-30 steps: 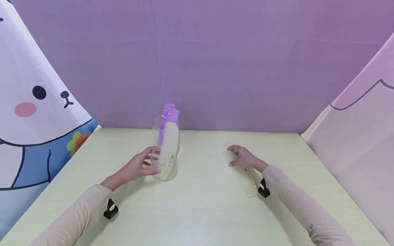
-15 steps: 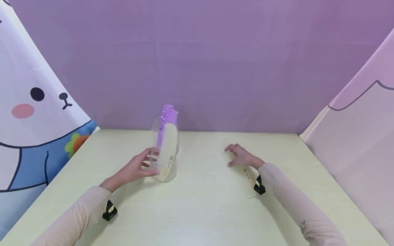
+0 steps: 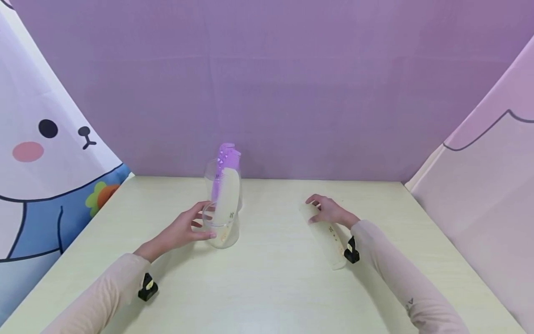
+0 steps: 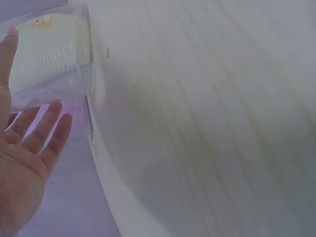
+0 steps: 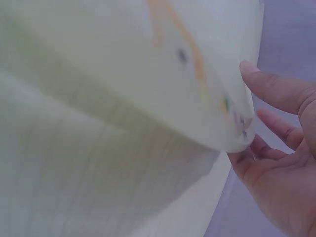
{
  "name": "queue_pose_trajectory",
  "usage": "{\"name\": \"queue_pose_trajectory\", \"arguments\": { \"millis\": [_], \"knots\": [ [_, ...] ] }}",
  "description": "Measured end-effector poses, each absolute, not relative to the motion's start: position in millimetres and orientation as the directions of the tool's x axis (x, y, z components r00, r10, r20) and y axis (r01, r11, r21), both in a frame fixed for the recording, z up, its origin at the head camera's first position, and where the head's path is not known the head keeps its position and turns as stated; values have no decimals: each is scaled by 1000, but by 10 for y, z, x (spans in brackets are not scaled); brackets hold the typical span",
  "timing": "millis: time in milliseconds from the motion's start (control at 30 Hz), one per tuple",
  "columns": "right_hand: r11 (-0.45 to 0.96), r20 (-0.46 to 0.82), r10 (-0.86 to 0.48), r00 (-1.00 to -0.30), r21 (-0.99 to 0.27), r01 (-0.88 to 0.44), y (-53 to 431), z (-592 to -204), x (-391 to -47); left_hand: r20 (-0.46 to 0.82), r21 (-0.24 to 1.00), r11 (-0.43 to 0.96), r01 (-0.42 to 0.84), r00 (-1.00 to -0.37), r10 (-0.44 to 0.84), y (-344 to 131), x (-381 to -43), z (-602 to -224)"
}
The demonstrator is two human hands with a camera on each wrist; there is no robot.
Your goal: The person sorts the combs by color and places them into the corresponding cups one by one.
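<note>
In the head view, my left hand [image 3: 183,227] holds a clear plastic cup [image 3: 231,236], thumb on the near side and fingers on the far side. A cream comb [image 3: 228,190] stands tilted in this cup, its teeth to the left. Behind it, purple combs [image 3: 227,157] stand in another clear cup [image 3: 210,171]. My right hand [image 3: 329,211] is over a second cream comb [image 3: 327,243] at the right, pinching it across its width. In the right wrist view, the thumb [image 5: 276,89] lies at one edge of this comb and the fingers at the opposite edge.
The pale wood table [image 3: 267,287] ends at a purple cloth backdrop [image 3: 292,93]. A cartoon-printed cloth [image 3: 50,185] hangs at the left and a pale pink one [image 3: 479,208] at the right. Each sleeve carries a black wrist camera [image 3: 148,287].
The right hand has shifted slightly over the cream comb, thumb and fingers a little closer together. The left hand stays on the cup. The head view has moved a little.
</note>
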State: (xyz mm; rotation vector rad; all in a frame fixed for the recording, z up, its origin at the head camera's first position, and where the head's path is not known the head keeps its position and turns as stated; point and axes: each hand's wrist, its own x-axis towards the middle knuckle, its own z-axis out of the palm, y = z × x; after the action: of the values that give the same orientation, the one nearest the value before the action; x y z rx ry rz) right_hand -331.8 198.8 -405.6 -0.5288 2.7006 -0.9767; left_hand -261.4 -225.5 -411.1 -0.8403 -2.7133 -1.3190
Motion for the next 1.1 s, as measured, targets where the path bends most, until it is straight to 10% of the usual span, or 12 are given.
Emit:
{"name": "queue_pose_trajectory", "arguments": {
  "millis": [1100],
  "knots": [
    [396, 177, -193, -965, -886, -242, 1882, -3694, -3440, 244, 729, 492, 476, -852, 463, -2257, -2610, -4111]
  ]
}}
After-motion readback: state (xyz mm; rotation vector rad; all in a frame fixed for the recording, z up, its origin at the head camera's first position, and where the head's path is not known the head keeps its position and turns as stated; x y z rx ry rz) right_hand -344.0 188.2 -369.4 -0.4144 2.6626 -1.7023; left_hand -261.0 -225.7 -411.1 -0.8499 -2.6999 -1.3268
